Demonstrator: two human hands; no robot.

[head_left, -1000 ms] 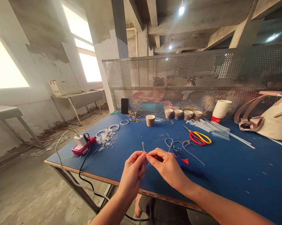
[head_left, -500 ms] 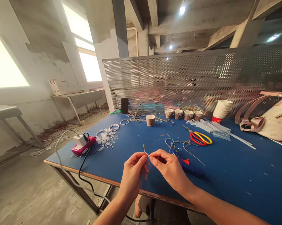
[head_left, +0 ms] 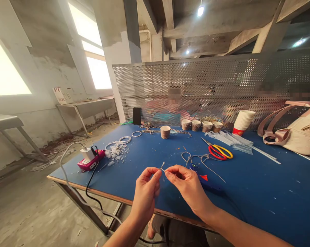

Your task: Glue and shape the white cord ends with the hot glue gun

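A short piece of thin, pale cord (head_left: 162,166) is pinched between my two hands above the table's near edge. My left hand (head_left: 147,188) grips it between thumb and forefinger, and a frayed-looking tip sticks up. My right hand (head_left: 185,183) pinches the other end, its fingertips almost touching the left ones. Just beyond my right hand lies a blue glue gun (head_left: 208,183) with a red trigger, partly hidden by that hand. Grey cord (head_left: 206,164) curls loosely beside it. Farther back, scissors (head_left: 219,152) with red and yellow handles lie on the blue table (head_left: 144,154).
A cord-wrapped cup (head_left: 165,132) stands mid-table, with several similar cups (head_left: 196,125) behind. Clear glue sticks (head_left: 234,141), stacked paper cups (head_left: 243,121) and a pale bag (head_left: 299,128) are at right. White rings (head_left: 125,139), scraps and a pink power strip (head_left: 91,161) are at left.
The cord's free tip has swung from leaning left to leaning right and shows shorter above my fingers. Both hands stay nearly in place.
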